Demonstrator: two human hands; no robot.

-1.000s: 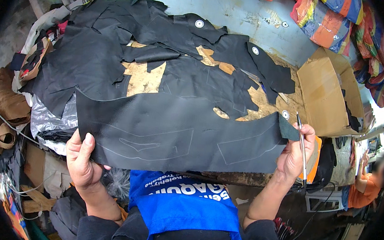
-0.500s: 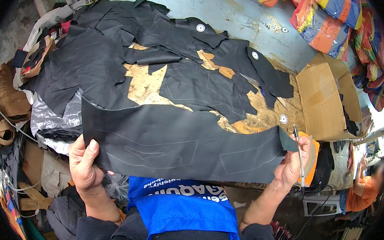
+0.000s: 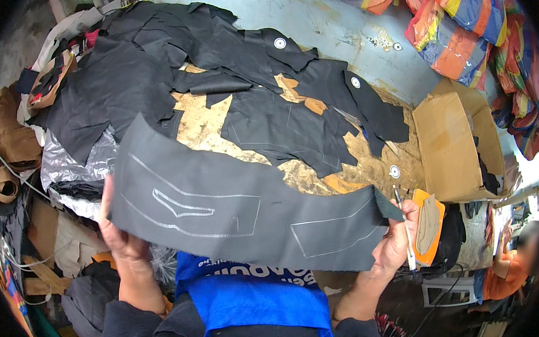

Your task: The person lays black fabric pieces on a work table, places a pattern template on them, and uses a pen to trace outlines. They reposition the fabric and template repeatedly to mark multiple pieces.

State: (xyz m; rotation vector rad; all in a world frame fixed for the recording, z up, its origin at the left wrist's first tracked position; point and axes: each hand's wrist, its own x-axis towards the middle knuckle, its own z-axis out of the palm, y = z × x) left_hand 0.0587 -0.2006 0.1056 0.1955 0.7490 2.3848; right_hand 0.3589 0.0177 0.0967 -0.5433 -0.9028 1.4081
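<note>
Between my two hands I hold up a wide black leather piece (image 3: 267, 200) with silvery pattern outlines drawn on its face. My left hand (image 3: 122, 236) grips its left end, with most of the fingers hidden behind the leather. At the other end, my right hand (image 3: 395, 245) pinches the edge, where a corner is folded over and shows a dark green underside. A slim pen (image 3: 410, 246) is also held in that hand, slanting down past the fingers. Below the leather, a blue apron (image 3: 259, 304) covers my front.
Several black leather pieces (image 3: 112, 80) cover the worn wooden table (image 3: 200, 122), some with drawn outlines. At the right stands an open cardboard box (image 3: 448, 144), near an orange sheet with a tan template (image 3: 428, 225). Colourful bundles (image 3: 463, 38) lie at the back right. A person in orange (image 3: 507, 273) is farther right.
The leather has tilted and its left end has turned, so the outlines now shine more brightly. My right hand has shifted slightly left and down, uncovering the tan template.
</note>
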